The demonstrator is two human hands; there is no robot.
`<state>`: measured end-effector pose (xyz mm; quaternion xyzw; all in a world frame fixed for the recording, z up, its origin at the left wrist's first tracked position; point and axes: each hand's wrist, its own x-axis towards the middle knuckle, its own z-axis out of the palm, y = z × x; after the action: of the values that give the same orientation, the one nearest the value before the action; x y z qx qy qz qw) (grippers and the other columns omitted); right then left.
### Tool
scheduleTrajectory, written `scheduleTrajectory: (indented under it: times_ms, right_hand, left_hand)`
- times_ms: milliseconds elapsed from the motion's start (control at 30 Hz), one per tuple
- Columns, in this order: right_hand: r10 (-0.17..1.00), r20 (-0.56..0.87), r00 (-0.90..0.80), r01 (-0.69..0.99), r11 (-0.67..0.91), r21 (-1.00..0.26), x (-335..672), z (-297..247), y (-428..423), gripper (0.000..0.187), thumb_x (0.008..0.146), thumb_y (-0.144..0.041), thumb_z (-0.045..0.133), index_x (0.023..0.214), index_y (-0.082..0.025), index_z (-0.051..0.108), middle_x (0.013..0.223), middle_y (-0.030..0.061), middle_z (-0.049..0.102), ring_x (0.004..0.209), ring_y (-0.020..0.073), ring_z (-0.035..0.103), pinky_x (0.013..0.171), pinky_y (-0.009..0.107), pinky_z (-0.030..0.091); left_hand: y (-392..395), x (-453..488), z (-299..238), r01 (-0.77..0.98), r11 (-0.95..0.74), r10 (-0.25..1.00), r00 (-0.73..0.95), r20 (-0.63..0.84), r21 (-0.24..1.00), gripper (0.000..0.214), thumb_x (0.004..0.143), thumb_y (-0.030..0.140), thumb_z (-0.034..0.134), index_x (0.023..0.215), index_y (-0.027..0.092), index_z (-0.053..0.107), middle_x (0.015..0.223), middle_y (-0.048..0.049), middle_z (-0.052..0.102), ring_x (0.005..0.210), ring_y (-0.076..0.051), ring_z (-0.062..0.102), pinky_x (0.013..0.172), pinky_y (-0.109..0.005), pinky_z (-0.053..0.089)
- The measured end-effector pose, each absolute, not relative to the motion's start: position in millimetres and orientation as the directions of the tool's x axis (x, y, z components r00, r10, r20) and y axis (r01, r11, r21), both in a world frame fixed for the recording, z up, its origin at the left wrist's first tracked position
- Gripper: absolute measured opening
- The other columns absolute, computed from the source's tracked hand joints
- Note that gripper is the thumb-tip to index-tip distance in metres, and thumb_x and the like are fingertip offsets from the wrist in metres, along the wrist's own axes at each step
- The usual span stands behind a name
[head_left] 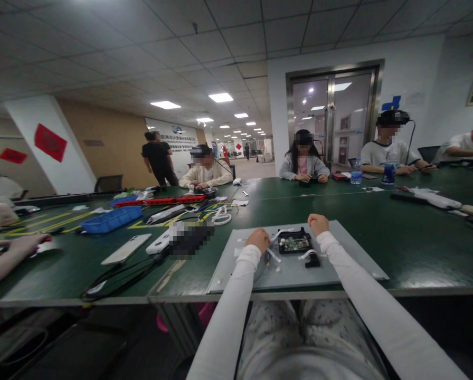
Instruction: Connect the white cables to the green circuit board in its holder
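My left hand [259,240] rests with curled fingers at the left of the grey mat [216,274], close to white strips and a thin cable. My right hand [318,224] is closed in a loose fist near the mat's far right edge. Nothing shows in either hand, though the undersides of the fingers are hidden. Between them lies a black open housing [304,244] with a green circuit board [294,244] inside. A small black part [312,259] with a white strip beside it sits just in front of the housing. A small white connector [277,269] lies near my left wrist.
Left of the mat are a white phone [126,249], a white power bank [160,241], black cables [115,282] and a blue tray [112,219]. Another person's arm [10,258] reaches in from the left. Several people sit across the green table [426,253]; water bottles [356,173] stand there.
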<state>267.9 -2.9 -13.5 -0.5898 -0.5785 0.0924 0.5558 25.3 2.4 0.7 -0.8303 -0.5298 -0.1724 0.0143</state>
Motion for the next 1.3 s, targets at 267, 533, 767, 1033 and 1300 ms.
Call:
scheduleTrajectory:
  times_ms: [267,533,767,1033,1300]
  right_hand:
    - [0.793,0.538,0.286,0.552,0.323,-0.769,264.8,-10.9,-5.3,0.017,0.047,-0.018,0.03,0.042,-0.019,0.046,0.044,-0.0011,0.046,0.052,0.0126,0.044,0.054,0.022,0.031]
    - [0.691,0.612,0.385,0.419,0.46,-0.783,259.0,16.3,-15.4,0.013,0.047,-0.016,0.028,0.041,-0.019,0.039,0.04,-0.0029,0.037,0.046,0.0101,0.038,0.047,0.02,0.029]
    - [0.581,0.678,0.45,0.159,0.695,-0.702,252.1,51.7,-56.9,0.013,0.052,-0.012,0.032,0.046,-0.018,0.042,0.038,-0.0058,0.034,0.037,0.0068,0.031,0.038,0.019,0.022]
    - [0.787,0.616,0.019,0.348,0.573,-0.742,235.4,62.5,-41.6,0.02,0.062,-0.013,0.038,0.068,-0.017,0.057,0.059,-0.0022,0.058,0.056,0.0095,0.054,0.055,0.02,0.042]
    - [0.943,0.255,-0.212,0.814,0.315,-0.488,215.7,23.6,1.6,0.03,0.077,-0.02,0.037,0.102,-0.022,0.052,0.092,0.0003,0.064,0.088,0.0129,0.056,0.076,0.023,0.038]
  left_hand:
    - [1.4,24.8,2.0,0.893,-0.433,0.874,0.382,0.299,0.123,0.023,0.07,0.011,0.043,0.066,0.017,0.065,0.085,-0.0042,0.06,0.084,-0.012,0.053,0.08,-0.02,0.04]
    - [-1.5,23.4,3.7,0.901,-0.421,0.875,0.372,0.309,0.107,0.022,0.072,0.013,0.043,0.072,0.018,0.064,0.087,-0.004,0.06,0.086,-0.013,0.053,0.079,-0.021,0.04]
    - [-3.0,25.4,3.9,0.903,-0.417,0.878,0.372,0.3,0.1,0.021,0.072,0.013,0.043,0.074,0.019,0.064,0.087,-0.0033,0.059,0.087,-0.012,0.053,0.08,-0.02,0.04]
    - [-6.2,27.9,7.9,0.912,-0.397,0.895,0.359,0.266,0.106,0.022,0.073,0.014,0.043,0.076,0.02,0.064,0.091,-0.0027,0.059,0.088,-0.013,0.053,0.081,-0.021,0.04]
    - [-4.9,25.7,1.7,0.912,-0.403,0.884,0.365,0.291,0.08,0.023,0.073,0.015,0.042,0.075,0.021,0.065,0.089,-0.0031,0.06,0.088,-0.014,0.054,0.08,-0.022,0.041]
